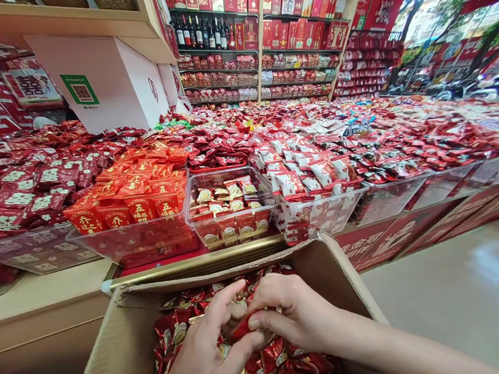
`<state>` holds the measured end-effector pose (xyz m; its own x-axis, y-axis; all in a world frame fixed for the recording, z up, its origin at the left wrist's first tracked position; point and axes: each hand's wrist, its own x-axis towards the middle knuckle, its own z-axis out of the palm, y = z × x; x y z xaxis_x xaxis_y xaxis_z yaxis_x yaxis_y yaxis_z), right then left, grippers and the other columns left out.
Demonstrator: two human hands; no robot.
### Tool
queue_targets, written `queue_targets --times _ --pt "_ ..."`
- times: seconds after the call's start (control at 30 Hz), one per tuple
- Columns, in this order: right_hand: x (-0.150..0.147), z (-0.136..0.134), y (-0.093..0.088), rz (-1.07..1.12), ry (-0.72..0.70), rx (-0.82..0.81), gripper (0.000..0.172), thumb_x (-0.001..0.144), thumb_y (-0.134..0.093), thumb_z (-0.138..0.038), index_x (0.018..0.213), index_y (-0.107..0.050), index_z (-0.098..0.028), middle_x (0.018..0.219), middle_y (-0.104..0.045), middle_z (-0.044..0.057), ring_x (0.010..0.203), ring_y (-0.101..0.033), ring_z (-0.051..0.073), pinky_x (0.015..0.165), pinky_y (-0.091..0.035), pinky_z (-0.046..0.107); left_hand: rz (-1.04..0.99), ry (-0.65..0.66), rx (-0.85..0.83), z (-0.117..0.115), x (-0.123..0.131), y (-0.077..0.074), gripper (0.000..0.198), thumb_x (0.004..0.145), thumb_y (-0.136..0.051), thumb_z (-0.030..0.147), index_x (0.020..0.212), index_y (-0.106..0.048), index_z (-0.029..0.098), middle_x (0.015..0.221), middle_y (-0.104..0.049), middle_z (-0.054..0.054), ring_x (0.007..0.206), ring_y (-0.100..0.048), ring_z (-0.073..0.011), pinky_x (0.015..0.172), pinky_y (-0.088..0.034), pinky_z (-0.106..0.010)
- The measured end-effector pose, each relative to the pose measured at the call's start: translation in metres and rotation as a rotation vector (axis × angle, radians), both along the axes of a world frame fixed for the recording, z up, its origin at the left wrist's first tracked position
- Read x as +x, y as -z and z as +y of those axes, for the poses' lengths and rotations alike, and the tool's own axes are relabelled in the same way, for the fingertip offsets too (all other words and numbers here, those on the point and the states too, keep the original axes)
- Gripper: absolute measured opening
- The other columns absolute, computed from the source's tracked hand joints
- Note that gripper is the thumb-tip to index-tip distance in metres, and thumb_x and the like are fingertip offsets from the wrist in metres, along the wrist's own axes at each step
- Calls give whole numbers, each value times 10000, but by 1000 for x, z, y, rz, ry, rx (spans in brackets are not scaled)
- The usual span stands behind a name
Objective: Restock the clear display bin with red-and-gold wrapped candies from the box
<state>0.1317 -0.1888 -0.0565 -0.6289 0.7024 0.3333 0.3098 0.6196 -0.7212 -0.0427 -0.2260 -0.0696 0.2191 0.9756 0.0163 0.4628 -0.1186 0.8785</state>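
Observation:
An open cardboard box (102, 351) in front of me is partly filled with small red-and-gold wrapped candies (273, 353). Both hands are inside it, close together. My right hand (298, 312) pinches a red wrapped candy (241, 329) between thumb and bent fingers. Around the other side of that candy curls my left hand (209, 343), its thumb below and index finger above. How much more lies in the left palm is hidden. Just beyond the box, a clear plastic bin (231, 234) holds similar candies, their level below its rim.
Red-orange packets fill a clear bin (129, 238) on the left; white-and-red ones are heaped in another bin (319, 208) on the right. A gold-edged counter strip (203, 264) runs behind the box. Stocked shelves (261, 49) and a white carton (105, 83) stand farther back.

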Motion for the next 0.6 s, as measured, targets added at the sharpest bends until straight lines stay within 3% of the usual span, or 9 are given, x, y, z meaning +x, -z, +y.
queue_targets --times 0.13,0.27,0.33,0.43,0.53,0.6 --pt "23 9 -30 14 41 92 128 784 -491 -209 803 -614 -182 719 -612 12 670 -535 89 610 -408 195 144 39 385 25 -11 -24 306 704 -591 216 1000 -601 290 1039 -624 -21 963 -549 -226 852 -403 -280" --pt "45 36 -76 -21 242 302 98 771 -504 -208 778 -600 -186 709 -600 -5 639 -531 76 578 -393 188 230 23 635 76 -12 -56 217 758 -512 219 937 -635 214 1048 -614 -46 991 -527 -205 890 -356 -266" --pt "47 58 -98 -72 339 396 77 749 -525 -210 761 -596 -181 676 -587 -14 606 -514 77 562 -369 202 339 50 652 108 -6 -67 252 779 -466 241 961 -626 171 1070 -605 -73 1024 -502 -208 920 -312 -278" --pt "41 98 -117 -179 388 450 68 717 -542 -177 758 -597 -172 642 -564 -27 582 -490 77 558 -336 215 551 124 515 153 6 -73 276 783 -421 241 952 -622 160 1017 -627 -88 1001 -503 -237 894 -306 -336" --pt "28 135 -119 -350 366 500 78 695 -534 -137 720 -604 -161 611 -544 -22 567 -470 78 543 -312 214 584 226 418 182 14 -70 230 765 -429 233 721 -648 182 761 -669 -61 740 -577 -219 702 -391 -300" --pt "19 153 -114 -484 312 514 102 681 -516 -117 686 -606 -163 585 -532 -14 552 -458 80 521 -295 213 581 281 372 190 14 -67 268 777 -411 246 612 -614 189 647 -649 -38 612 -562 -186 602 -383 -262"
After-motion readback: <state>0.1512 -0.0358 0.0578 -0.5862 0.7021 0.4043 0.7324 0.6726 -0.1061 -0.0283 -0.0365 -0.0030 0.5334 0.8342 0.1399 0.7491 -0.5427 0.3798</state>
